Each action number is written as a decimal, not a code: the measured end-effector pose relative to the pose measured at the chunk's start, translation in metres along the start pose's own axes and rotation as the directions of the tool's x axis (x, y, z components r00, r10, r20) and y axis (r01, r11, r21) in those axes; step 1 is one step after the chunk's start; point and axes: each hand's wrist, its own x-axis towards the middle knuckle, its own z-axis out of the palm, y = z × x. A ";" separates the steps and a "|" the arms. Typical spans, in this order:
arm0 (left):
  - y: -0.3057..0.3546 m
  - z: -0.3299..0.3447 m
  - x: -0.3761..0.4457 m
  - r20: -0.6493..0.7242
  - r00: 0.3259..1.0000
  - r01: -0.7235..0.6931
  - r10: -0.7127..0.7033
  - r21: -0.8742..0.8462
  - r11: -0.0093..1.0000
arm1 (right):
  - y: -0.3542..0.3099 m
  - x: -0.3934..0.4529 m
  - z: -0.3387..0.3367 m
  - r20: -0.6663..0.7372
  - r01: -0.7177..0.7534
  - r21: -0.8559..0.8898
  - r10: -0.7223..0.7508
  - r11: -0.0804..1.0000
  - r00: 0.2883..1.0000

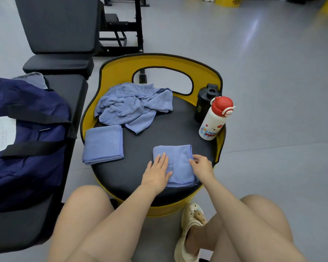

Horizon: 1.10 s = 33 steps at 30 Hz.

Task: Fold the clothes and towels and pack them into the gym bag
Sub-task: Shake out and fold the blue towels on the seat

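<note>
Your left hand (156, 170) lay flat, fingers straight, pressing the near-left part of the folded towel (178, 163). Your right grip (202, 164) pinched that towel's right edge, fingers curled over it. The towel sat directly between your two hands on the black seat (159, 133), its long axis running away from you. The gym bag (27, 144) lay well off to the left of both grips, nearer your left hand, so the towel would probably have to travel leftward past the other folded towel (103, 144). Beyond your grips, the crumpled cloth (133, 105) was not yet folded.
</note>
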 end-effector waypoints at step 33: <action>-0.018 0.030 0.041 -0.054 0.999 -0.010 -0.001 -0.211 0.977 | 0.038 0.034 0.044 0.321 0.442 -0.560 -0.307 0.701 0.896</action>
